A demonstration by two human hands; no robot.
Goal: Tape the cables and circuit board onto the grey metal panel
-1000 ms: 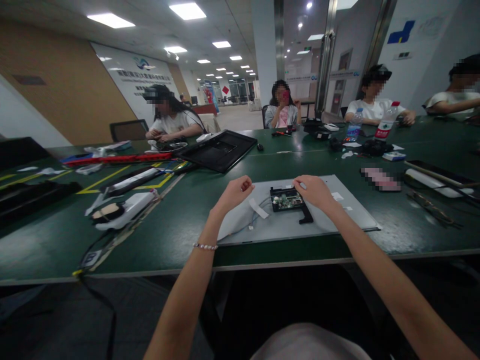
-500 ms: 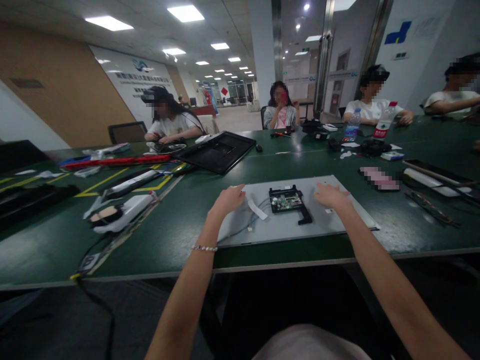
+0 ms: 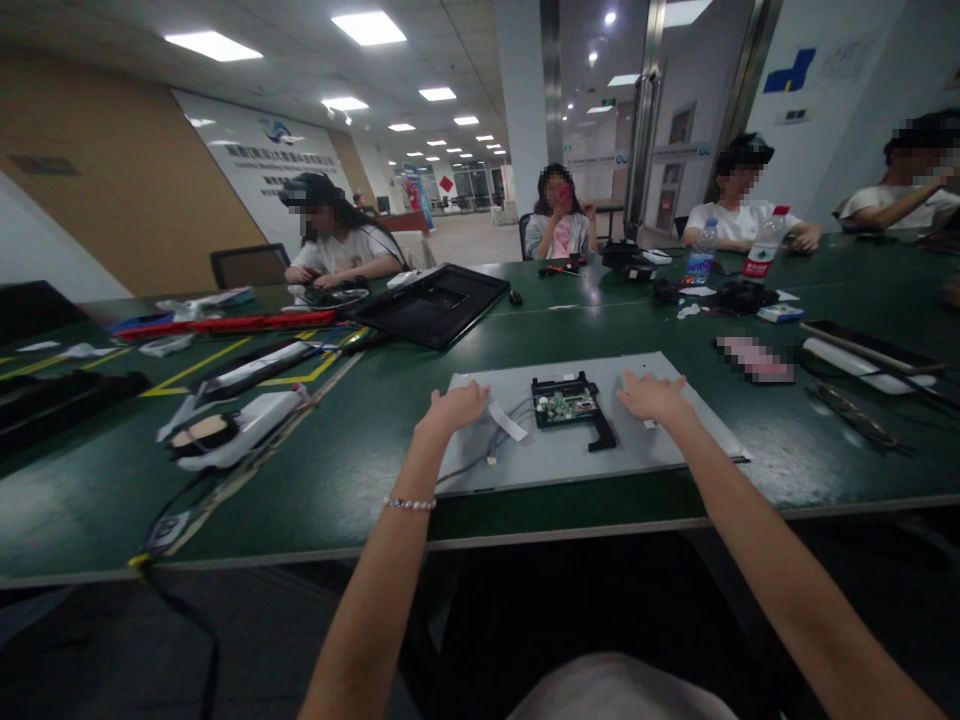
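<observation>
A grey flat panel (image 3: 570,455) lies face down on the green table (image 3: 352,470) in front of me. A green circuit board in a black frame (image 3: 568,404) sits on its middle, with thin wires and a white ribbon strip (image 3: 506,422) trailing left. My left hand (image 3: 457,405) rests flat on the panel's left part, fingers stretched out. My right hand (image 3: 651,395) lies flat on the panel to the right of the board, fingers spread. Neither hand holds anything.
A black monitor shell (image 3: 437,298) lies beyond the panel. White and black casings (image 3: 225,428) and a red strip (image 3: 225,322) lie at the left. Bottles (image 3: 765,245), tools and cables sit at the right. Several other people sit along the table's far side.
Both hands were curled over the panel near the board a second ago. They have opened and moved apart, and now lie flat on the panel either side of the board.
</observation>
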